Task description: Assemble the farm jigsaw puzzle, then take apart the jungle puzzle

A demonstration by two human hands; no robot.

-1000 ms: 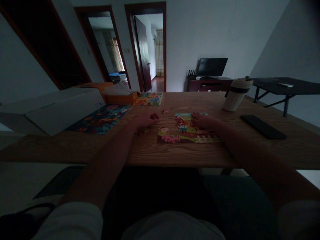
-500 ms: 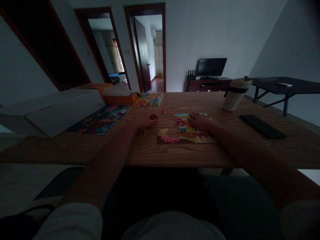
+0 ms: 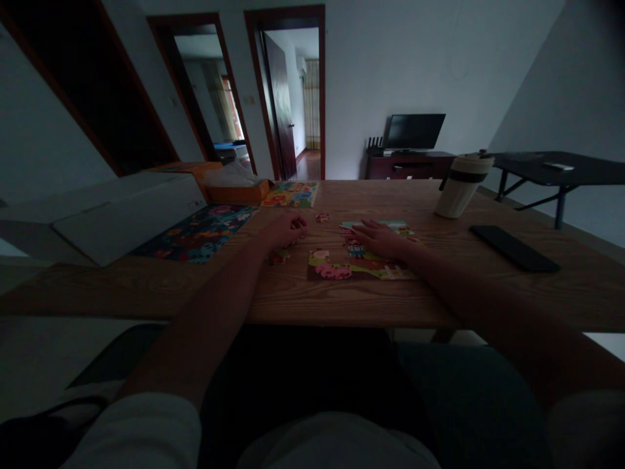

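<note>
Two bare hands work at a half-built colourful cardboard jigsaw puzzle [image 3: 359,267] on the wooden table [image 3: 342,299]. Right hand [image 3: 381,238] lies flat on the puzzle, fingers spread, clamping nothing. Left hand [image 3: 286,231], just left of the puzzle, is curled; whether it holds a piece, I cannot tell. Sliding the flat hand could likely pull joined pieces apart. No writing is legible in this dim light.

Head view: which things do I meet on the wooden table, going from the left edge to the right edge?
White box → dark finished puzzle → left hand → right hand on the half-built puzzle → white tumbler → black phone.
</note>
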